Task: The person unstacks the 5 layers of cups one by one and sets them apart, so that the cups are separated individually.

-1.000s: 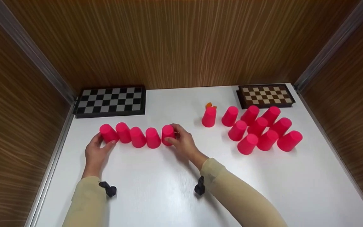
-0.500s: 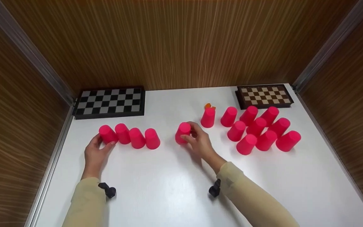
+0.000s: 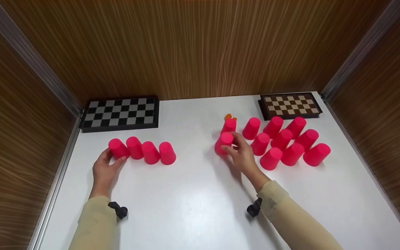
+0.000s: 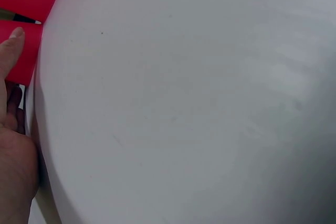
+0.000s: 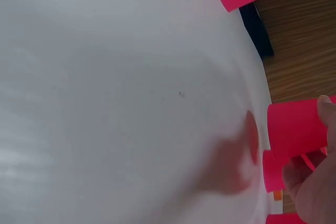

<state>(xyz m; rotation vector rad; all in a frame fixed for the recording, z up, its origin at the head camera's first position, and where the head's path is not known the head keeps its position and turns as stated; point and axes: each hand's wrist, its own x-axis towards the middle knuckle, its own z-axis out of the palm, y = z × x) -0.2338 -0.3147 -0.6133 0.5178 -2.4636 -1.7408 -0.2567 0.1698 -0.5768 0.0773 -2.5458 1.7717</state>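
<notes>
At the left end of a short row of upturned pink cups (image 3: 151, 152), my left hand (image 3: 105, 170) grips the outermost pink cup (image 3: 118, 148), thumb on its near side. The left wrist view catches that thumb (image 4: 11, 51) against the cup wall; most fingers are hidden. My right hand (image 3: 243, 154) holds another upturned pink cup (image 3: 223, 143) between thumb and fingers. In the right wrist view this cup (image 5: 295, 129) hangs slightly above the table, its reflection apart from its rim. Directly behind it stands a pink cup (image 3: 229, 125), partly covered.
Several more upturned pink cups (image 3: 282, 139) stand grouped on the right. A black-and-grey chessboard box (image 3: 119, 113) lies at the back left, a brown one (image 3: 290, 105) at the back right. Small orange pieces (image 3: 228, 116) lie behind the cups. Wood-grain panels (image 3: 200, 48) enclose the white table (image 3: 186, 208).
My right hand has taken the cup from the right end of the row and carried it rightward, close to the right-hand group. My left hand stays on its cup.
</notes>
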